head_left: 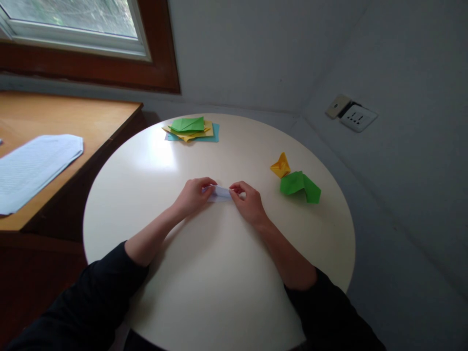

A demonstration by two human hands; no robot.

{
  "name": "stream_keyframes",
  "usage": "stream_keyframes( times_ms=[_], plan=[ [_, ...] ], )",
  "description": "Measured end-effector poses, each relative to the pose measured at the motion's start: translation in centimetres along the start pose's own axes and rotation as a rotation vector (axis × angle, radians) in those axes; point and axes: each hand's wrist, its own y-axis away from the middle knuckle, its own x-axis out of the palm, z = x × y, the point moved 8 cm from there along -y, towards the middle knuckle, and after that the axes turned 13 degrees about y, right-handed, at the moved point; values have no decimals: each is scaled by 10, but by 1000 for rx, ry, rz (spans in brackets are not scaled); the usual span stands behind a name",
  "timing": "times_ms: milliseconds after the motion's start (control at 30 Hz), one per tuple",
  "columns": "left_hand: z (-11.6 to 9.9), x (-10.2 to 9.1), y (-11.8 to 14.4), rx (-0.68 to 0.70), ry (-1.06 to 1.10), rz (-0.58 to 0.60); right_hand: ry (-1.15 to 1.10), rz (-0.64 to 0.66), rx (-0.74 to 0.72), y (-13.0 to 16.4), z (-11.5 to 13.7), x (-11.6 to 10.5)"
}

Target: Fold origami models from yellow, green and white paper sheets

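Observation:
A small folded piece of pale lilac paper (220, 194) lies at the middle of a round white table (204, 273). My left hand (193, 196) pinches its left end, and my right hand (248, 202) pinches its right end. Both hands rest on the tabletop, with dark sleeves pushed up the forearms. Most of the paper is hidden between my fingers.
A folded yellow paper shape (280, 165) and a folded green one (300, 185) sit to the right. A stack of green, yellow and blue sheets (191, 129) lies at the far edge. A wooden desk (73, 117) with printed papers (34, 165) stands left. A wall socket (353, 116) is on the right wall.

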Motion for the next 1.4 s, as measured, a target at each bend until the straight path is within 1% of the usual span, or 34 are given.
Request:
stream_keyframes(
  times_ms=[200, 367, 467, 567, 667, 767, 900, 967, 1033, 1100, 1167, 1267, 1400],
  plan=[
    [0, -2, -1, -32, 31, -3, -2, -43, -14, 2, 3, -5],
    [0, -2, -1, -46, 40, -8, 26, -109, -112, 3, 15, -13],
    [2, -4, -2, -37, 35, -43, 46, -152, -179, 5, 22, -18],
    [6, -7, -3, -21, 56, -91, 80, -210, -213, 6, 25, -23],
    [13, -9, -4, -66, 90, -115, 107, -285, -249, 7, 27, -29],
    [21, -5, -3, -163, 161, -71, 124, -344, -290, 9, 30, -34],
    [26, 9, 0, -292, 416, 42, 144, -362, -296, 10, 32, -35],
    [24, 13, 1, -320, 542, 62, 136, -368, -291, 10, 31, -36],
    [21, 15, 2, -325, 624, 67, 107, -373, -264, 10, 28, -37],
    [17, 16, 3, -323, 674, 79, 37, -375, -198, 8, 21, -37],
    [12, 19, 3, -312, 707, 116, -60, -369, -114, 6, 11, -37],
    [6, 21, 4, -284, 697, 171, -181, -350, -30, 4, 1, -34],
    [6, 19, 4, -255, 576, 151, -261, -344, 8, 3, -3, -32]
  ],
)
